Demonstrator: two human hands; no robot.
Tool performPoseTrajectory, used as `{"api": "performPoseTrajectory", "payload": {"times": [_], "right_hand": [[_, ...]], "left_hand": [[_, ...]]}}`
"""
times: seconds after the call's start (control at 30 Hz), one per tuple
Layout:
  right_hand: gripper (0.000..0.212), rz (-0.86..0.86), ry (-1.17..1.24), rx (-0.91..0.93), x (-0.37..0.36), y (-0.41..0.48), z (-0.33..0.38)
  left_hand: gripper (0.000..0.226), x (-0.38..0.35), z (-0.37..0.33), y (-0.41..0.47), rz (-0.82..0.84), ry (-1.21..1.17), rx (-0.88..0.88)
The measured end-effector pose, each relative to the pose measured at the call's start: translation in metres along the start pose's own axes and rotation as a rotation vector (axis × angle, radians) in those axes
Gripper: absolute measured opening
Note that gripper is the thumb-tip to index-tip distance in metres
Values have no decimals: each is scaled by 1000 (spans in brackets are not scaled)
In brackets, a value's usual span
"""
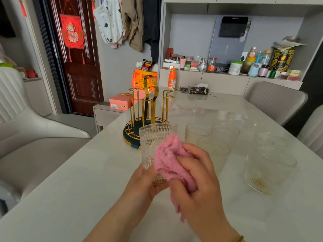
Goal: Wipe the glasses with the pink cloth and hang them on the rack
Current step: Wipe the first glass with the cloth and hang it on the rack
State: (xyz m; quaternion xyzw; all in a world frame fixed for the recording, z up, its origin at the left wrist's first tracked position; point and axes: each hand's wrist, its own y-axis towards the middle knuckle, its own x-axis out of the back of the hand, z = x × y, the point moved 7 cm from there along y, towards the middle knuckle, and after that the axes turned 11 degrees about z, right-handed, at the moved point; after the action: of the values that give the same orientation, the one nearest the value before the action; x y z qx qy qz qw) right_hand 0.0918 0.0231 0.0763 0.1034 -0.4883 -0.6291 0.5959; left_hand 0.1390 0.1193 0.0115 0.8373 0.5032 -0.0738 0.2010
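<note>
your left hand (pixel 145 179) comes up from the near edge of the table (pixel 73 180) with the forearm angled toward the middle, its fingers curled around the base of a ribbed glass (pixel 153 142) and closed on it from below. the glass stands nearly upright in that grip, lifted above the tabletop, its open rim facing up. your right hand (pixel 197 177) reaches in from the near right, wrist bent inward, fingers and thumb pressed together on the pink cloth (pixel 172 165). the cloth is bunched against the right side of the glass, its top fold just under the rim, with a loose tail hanging down below your palm. a thin bracelet (pixel 238 239) circles the right wrist. the gold rack (pixel 150 109) sits on its dark round base behind the glass, toward the left edge of the table, with bare hooks. five more glasses (pixel 225 133) stand upright in a loose cluster on the right half of the table, well apart from the rack.
</note>
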Motion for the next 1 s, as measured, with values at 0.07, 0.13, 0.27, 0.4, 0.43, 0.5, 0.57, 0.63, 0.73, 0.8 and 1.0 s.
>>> {"api": "performPoseTrajectory", "payload": {"times": [0.07, 0.13, 0.27, 0.4, 0.43, 0.5, 0.57, 0.63, 0.73, 0.8, 1.0], "right_hand": [[28, -13, 142, -50, 6, 3, -1], [23, -52, 259, -97, 13, 3, -6], [15, -106, 487, -337, 18, 0, -31], [11, -109, 417, -372, 9, -6, -35], [6, -106, 334, -297, 8, -4, -26], [12, -89, 178, -156, 8, -2, -11], [19, -100, 163, -89, 15, 1, -2], [24, -145, 197, -95, 24, 3, -4], [20, -176, 388, -276, 26, 0, -29], [24, -138, 458, -409, 18, -4, -42], [20, -27, 102, -77, 8, 2, -7]], "left_hand": [[98, 0, -2, -1, 4, 11, -28], [107, -1, -3, -2, 13, 15, -39], [87, -6, -1, -2, 99, -63, -45], [76, 0, -1, 0, 53, -79, -36], [82, 1, -1, 1, 38, -66, -28], [95, 1, -2, 1, 21, -15, -25], [105, -2, 0, 0, 19, 44, -16], [108, -7, 3, -2, 43, 35, -12], [95, -10, 4, -2, 61, -74, -29], [79, -9, 3, -1, 59, -148, -50], [72, -1, -2, 2, 23, -179, -66]]}}
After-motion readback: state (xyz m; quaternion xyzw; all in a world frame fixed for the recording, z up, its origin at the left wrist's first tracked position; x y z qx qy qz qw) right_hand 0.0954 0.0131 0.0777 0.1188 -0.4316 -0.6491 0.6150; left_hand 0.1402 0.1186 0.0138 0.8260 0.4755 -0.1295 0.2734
